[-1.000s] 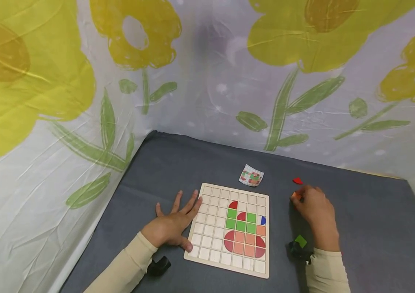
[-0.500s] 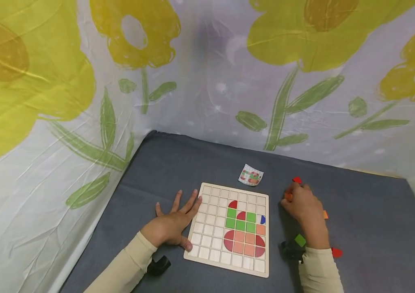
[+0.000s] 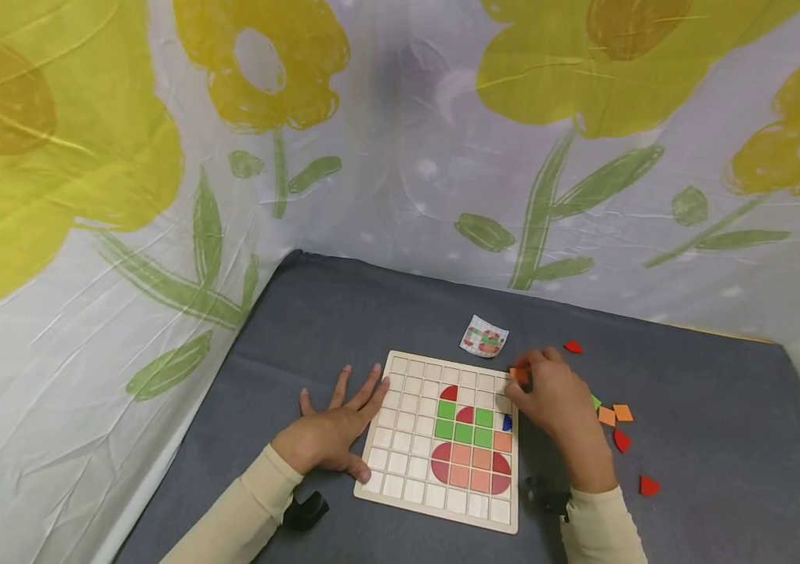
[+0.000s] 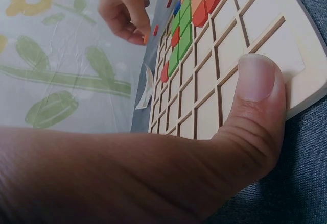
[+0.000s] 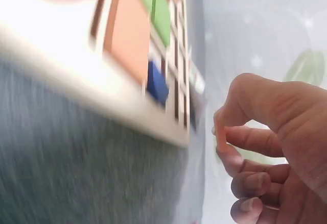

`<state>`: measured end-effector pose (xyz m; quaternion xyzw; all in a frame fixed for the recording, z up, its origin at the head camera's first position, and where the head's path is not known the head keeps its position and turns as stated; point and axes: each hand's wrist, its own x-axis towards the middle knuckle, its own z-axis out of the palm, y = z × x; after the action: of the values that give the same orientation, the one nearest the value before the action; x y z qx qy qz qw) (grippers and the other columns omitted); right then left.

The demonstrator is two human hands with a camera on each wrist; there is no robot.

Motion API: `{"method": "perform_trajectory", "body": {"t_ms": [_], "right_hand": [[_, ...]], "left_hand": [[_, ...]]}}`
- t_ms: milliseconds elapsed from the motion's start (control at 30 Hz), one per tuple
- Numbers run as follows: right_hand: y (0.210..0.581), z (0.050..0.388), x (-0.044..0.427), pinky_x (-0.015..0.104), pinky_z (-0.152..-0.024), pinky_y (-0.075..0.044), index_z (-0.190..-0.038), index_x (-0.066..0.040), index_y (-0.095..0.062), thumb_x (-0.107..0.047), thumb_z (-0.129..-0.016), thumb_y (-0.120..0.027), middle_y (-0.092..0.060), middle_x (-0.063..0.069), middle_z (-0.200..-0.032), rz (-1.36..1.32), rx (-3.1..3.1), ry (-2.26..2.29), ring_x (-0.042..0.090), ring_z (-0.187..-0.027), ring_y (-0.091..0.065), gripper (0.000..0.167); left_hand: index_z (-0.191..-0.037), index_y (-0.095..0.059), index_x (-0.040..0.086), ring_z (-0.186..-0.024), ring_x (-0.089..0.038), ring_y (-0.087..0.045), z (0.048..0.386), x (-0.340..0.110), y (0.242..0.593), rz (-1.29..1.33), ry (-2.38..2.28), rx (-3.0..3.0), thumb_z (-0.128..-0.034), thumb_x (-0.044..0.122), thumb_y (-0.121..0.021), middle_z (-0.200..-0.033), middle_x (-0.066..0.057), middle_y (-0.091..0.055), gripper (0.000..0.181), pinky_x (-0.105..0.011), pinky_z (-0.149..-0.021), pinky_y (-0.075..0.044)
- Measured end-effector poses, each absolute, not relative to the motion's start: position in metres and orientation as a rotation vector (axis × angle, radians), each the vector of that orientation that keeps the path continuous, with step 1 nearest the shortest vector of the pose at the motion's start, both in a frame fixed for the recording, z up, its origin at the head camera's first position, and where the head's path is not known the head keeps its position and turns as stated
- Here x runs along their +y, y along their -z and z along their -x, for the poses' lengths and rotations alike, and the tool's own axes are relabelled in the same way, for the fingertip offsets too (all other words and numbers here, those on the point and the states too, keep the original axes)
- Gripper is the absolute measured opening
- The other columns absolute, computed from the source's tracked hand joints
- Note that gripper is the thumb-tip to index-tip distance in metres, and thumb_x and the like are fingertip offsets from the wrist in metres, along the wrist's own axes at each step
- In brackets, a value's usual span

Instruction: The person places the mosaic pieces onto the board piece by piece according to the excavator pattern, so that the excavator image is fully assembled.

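Note:
A wooden grid board point(image 3: 428, 507) lies on the dark cloth. Green, red, salmon and blue pieces sit in its cells, mostly right of centre. Across the board's left edge rests my left hand point(image 3: 325, 440), fingers spread; its thumb point(image 4: 255, 96) presses on the board near a corner. My right hand point(image 3: 558, 403) pinches a square orange tile point(image 3: 519, 376) between thumb and fingers, by the board's upper right corner. In the right wrist view the orange tile point(image 5: 220, 136) appears edge-on, held off the surface. Right of the blue piece point(image 3: 508, 423) runs the board's rim.
A small printed pattern card point(image 3: 484, 338) lies behind the board. Loose pieces lie to the right: a red piece point(image 3: 573, 347) at the back, orange squares point(image 3: 623, 413), a partly hidden green piece point(image 3: 595, 402) and red pieces point(image 3: 649, 486). A flowered curtain point(image 3: 400, 157) hangs behind.
My right hand has moved left with the orange tile, from beside the red piece to the board's upper right corner. More loose pieces show behind it. The left hand stays still.

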<state>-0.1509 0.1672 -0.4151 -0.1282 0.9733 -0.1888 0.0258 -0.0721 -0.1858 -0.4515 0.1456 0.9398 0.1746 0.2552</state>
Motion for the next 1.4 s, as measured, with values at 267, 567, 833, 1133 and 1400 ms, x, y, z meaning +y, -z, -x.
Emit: {"method": "perform_trajectory", "body": {"t_ms": [267, 567, 833, 1133, 1400], "right_hand": [[0.418, 0.140, 0.137, 0.034, -0.054, -0.046, -0.109, -0.007, -0.073, -0.025, -0.092, -0.075, -0.063, 0.015, -0.110, 0.509, 3.000, 0.637, 0.018, -0.062, -0.053, 0.025], [0.424, 0.132, 0.118, 0.038, -0.061, -0.053, -0.107, -0.012, -0.073, -0.027, -0.093, -0.077, -0.064, 0.013, -0.113, 0.556, 2.942, 0.588, 0.019, -0.069, -0.057, 0.020], [0.427, 0.128, 0.112, 0.039, -0.060, -0.053, -0.106, -0.012, -0.074, -0.024, -0.093, -0.079, -0.064, 0.011, -0.108, 0.601, 2.946, 0.573, 0.019, -0.069, -0.057, 0.019], [0.428, 0.127, 0.110, 0.036, -0.059, -0.051, -0.105, -0.012, -0.073, -0.024, -0.094, -0.081, -0.062, 0.006, -0.101, 0.588, 2.936, 0.589, 0.016, -0.067, -0.055, 0.019], [0.428, 0.126, 0.107, 0.035, -0.061, -0.053, -0.106, -0.012, -0.074, -0.024, -0.092, -0.085, -0.063, 0.006, -0.101, 0.599, 2.940, 0.586, 0.015, -0.070, -0.057, 0.021]], "left_hand": [[-0.170, 0.010, 0.035, -0.159, -0.037, 0.026, 0.072, -0.184, 0.447, -0.405, -0.456, 2.561, -0.0665, 0.050, -0.096, -0.174, 0.011, 0.025, 0.148, -0.096, -0.098, 0.004], [-0.172, 0.005, 0.030, -0.160, -0.040, 0.021, 0.068, -0.181, 0.431, -0.395, -0.440, 2.541, -0.0699, 0.048, -0.094, -0.177, 0.005, 0.020, 0.143, -0.095, -0.101, 0.002], [-0.171, 0.008, 0.032, -0.159, -0.043, 0.022, 0.069, -0.185, 0.440, -0.436, -0.469, 2.562, -0.0681, 0.051, -0.094, -0.176, 0.006, 0.022, 0.146, -0.097, -0.097, 0.003], [-0.172, 0.001, 0.026, -0.161, -0.043, 0.018, 0.066, -0.180, 0.423, -0.400, -0.444, 2.540, -0.0703, 0.046, -0.094, -0.178, 0.001, 0.015, 0.141, -0.095, -0.100, -0.001], [-0.173, -0.003, 0.024, -0.161, -0.042, 0.016, 0.063, -0.176, 0.413, -0.376, -0.421, 2.540, -0.0720, 0.044, -0.093, -0.178, 0.000, 0.012, 0.137, -0.094, -0.104, -0.003]]}}
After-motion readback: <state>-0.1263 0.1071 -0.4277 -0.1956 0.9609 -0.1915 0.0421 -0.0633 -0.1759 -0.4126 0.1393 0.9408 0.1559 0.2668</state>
